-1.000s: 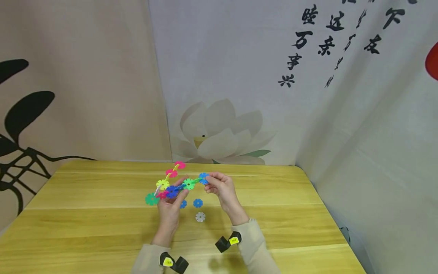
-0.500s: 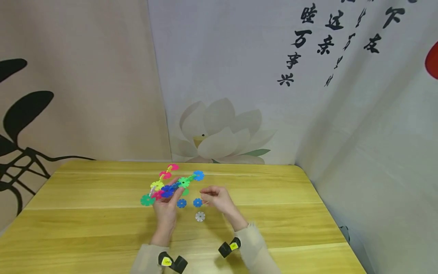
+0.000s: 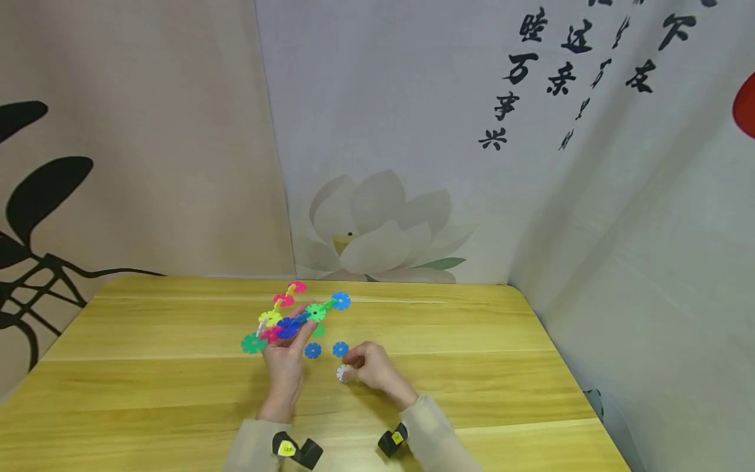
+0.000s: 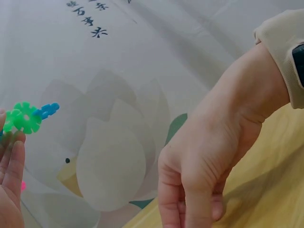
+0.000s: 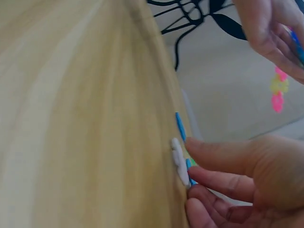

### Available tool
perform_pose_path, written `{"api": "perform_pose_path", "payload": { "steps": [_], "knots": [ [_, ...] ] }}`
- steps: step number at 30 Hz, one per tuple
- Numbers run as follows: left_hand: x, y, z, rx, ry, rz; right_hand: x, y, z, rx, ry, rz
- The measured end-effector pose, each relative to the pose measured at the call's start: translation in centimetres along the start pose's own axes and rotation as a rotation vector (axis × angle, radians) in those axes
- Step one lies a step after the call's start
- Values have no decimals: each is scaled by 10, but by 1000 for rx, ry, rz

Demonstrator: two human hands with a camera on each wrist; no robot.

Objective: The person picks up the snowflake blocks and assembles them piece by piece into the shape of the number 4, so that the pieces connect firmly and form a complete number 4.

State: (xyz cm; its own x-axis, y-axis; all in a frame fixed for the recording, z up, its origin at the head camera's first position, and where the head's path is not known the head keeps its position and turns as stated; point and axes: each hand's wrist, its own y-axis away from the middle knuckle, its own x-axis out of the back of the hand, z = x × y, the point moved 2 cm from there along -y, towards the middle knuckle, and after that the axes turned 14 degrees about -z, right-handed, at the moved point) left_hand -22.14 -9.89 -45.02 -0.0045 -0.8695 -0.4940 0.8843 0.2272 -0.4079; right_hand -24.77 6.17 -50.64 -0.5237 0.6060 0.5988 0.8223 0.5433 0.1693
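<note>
My left hand holds a chain of linked plastic snowflake discs above the table, thumb in front and fingers behind. Pink, yellow, white, green and blue pieces make up the chain. At its right end a green disc joins a light blue disc. My right hand is low over the table, its fingertips at a white snowflake disc and partly covering it in the head view. Thumb and forefinger look apart in the right wrist view. The white disc lies flat on the wood.
Two blue snowflake discs lie just beyond the white one, and a green disc lies behind them, near the left thumb. The wooden table ends at a printed curtain. Cameras are strapped to both wrists.
My right hand has let go of the chain's light blue end disc and come down toward me to the white disc. The left hand has shifted slightly left with the chain, uncovering the loose green disc.
</note>
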Motion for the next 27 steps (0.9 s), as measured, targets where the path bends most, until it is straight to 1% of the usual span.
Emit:
{"api": "perform_pose_path", "payload": {
  "steps": [3, 7, 10, 12, 15, 18, 20, 22, 25, 27],
  "knots": [
    [-1, 1, 0, -14, 3, -5, -2, 1, -3, 2, 93, -14],
    [-2, 3, -1, -12, -17, 4, -3, 1, -6, -7, 174, -20],
    [-3, 4, -1, -4, -33, 17, -2, 2, -6, -19, 189, -25],
    [-4, 5, 0, -1, -34, 22, -2, 3, -6, -20, 178, -23],
    [-4, 4, 0, 2, -35, 16, -3, 5, -5, -4, 123, -13],
    [-4, 4, 0, -5, -39, 8, -3, 8, -6, 40, 25, 15],
    [-3, 4, 0, -4, -40, 7, -1, 12, -9, 90, -55, 62],
    [-3, 4, 0, 4, -33, 13, 3, 16, -15, 120, -133, 121],
    [-4, 5, -1, 26, -28, 27, 11, 23, -27, 153, -243, 212],
    [-4, 6, -1, 39, -27, 37, 17, 29, -39, 156, -317, 255]
  ]
}}
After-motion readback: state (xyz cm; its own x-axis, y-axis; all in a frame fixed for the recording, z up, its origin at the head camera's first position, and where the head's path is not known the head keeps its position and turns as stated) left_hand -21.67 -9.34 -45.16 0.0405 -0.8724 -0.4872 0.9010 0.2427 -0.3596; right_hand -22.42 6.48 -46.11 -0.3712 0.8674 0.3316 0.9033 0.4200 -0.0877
